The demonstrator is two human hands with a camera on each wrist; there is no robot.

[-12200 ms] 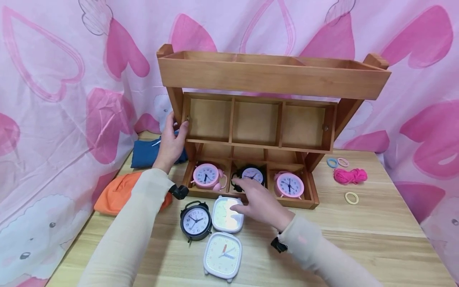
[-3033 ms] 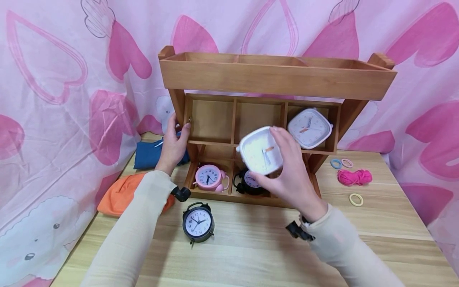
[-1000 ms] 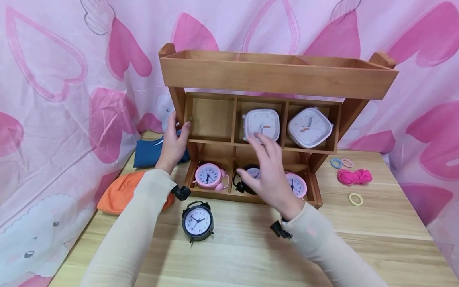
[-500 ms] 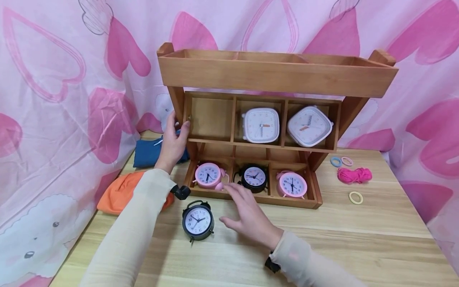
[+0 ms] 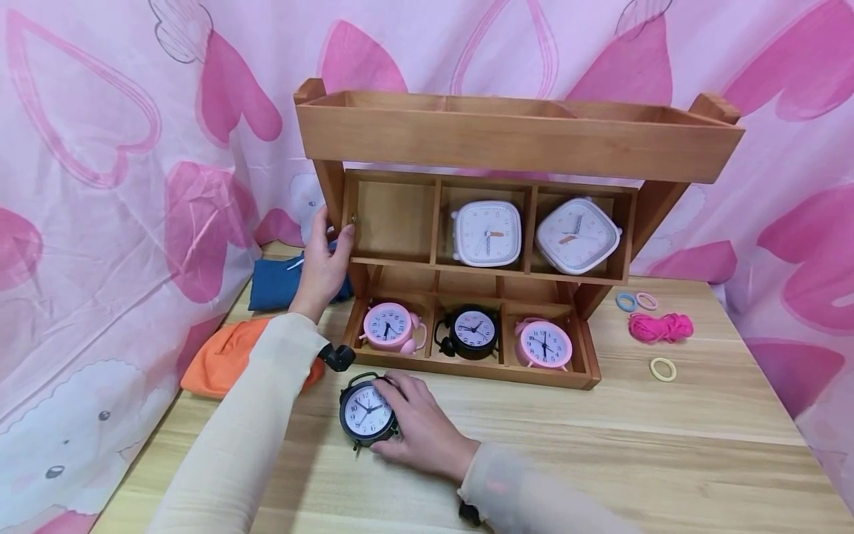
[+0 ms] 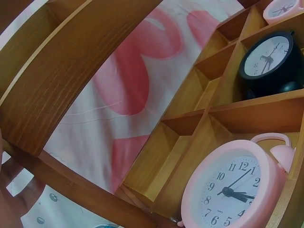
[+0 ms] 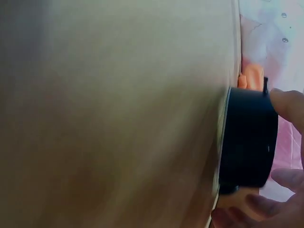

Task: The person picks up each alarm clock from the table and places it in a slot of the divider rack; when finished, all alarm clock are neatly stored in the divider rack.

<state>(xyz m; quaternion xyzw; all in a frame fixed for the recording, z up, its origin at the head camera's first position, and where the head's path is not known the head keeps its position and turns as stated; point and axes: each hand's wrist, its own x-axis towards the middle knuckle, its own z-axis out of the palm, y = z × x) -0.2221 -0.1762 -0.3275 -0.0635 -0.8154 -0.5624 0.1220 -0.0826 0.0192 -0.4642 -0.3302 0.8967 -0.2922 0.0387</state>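
My left hand (image 5: 325, 259) grips the left side of a tiered wooden rack (image 5: 520, 141), thumb in front. My right hand (image 5: 423, 426) is at a black alarm clock (image 5: 365, 411) lying face up on the table, fingers over its upper right edge and thumb at its lower right. In the right wrist view the fingers surround the dark clock body (image 7: 247, 137). Two white alarm clocks, one upright (image 5: 490, 248) and one tilted (image 5: 577, 237), lie in the middle and right compartments of the rack's tilted tier. The left compartment there holds nothing.
The bottom tier holds a pink clock (image 5: 387, 326), a black clock (image 5: 474, 334) and another pink clock (image 5: 545, 345). Blue cloth (image 5: 273, 285) and orange cloth (image 5: 216, 363) lie left. Pink yarn (image 5: 660, 327) and several rings, one a yellow ring (image 5: 663, 379), lie right.
Both white clocks went from the table into the rack's middle and right compartments. My right hand then let go and came down left to the black clock. My left hand stays on the rack.
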